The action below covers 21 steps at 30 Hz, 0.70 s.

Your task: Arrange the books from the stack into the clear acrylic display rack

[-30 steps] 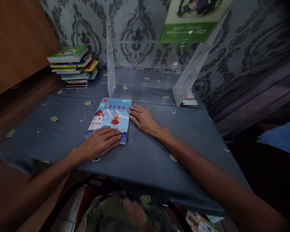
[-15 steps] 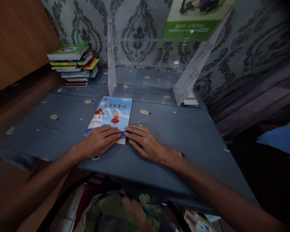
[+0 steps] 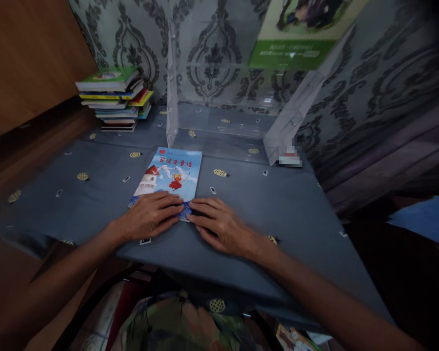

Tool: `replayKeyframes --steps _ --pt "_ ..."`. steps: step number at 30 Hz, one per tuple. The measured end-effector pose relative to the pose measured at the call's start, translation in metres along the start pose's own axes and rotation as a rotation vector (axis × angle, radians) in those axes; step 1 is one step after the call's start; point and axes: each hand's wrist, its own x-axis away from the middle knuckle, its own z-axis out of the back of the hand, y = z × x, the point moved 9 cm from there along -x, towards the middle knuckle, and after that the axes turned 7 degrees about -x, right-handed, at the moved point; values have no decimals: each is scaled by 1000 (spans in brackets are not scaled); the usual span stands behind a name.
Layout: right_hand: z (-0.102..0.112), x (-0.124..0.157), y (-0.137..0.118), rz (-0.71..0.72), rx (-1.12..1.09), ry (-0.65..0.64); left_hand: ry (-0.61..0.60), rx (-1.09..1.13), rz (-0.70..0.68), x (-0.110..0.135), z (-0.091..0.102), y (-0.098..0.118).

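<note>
A thin blue picture book [image 3: 170,174] with a lighthouse and red lettering on its cover lies flat on the grey-blue tablecloth [image 3: 270,209]. My left hand [image 3: 149,215] rests palm down on the book's near end, fingers stretched flat. My right hand [image 3: 219,225] lies flat on the cloth beside the book's near right corner, its fingertips touching that corner and my left fingertips. Neither hand grips anything.
A stack of several books [image 3: 115,99] stands at the table's back left. A clear acrylic case [image 3: 278,131] sits at the back centre, a green-covered book [image 3: 296,29] on top. Patterned wallpaper is behind, a wooden panel at left. A patterned bag lies below the table's near edge.
My right hand slid from the book's far right edge down to its near right corner. My left hand stayed on the book. The view shifted slightly.
</note>
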Motion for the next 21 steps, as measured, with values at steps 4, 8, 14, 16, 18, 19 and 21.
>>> replayKeyframes --steps 4,8,14,16,18,19,21 --pt "1 -2 -1 -15 11 -15 -2 71 50 3 -3 -6" --pt "5 -6 2 -74 -62 -4 -26 175 126 1 -6 -15" --pt "2 -13 12 -206 -49 -19 -53 268 213 2 -10 -33" --pt "2 -15 21 -269 5 -15 -66 268 246 7 -17 -46" --pt "1 -19 34 -344 62 -17 -68 248 310 14 -27 -67" --pt "1 -21 42 -383 89 -20 -52 217 378 18 -31 -82" --pt "1 -28 57 -453 133 -21 -24 147 568 29 -41 -116"
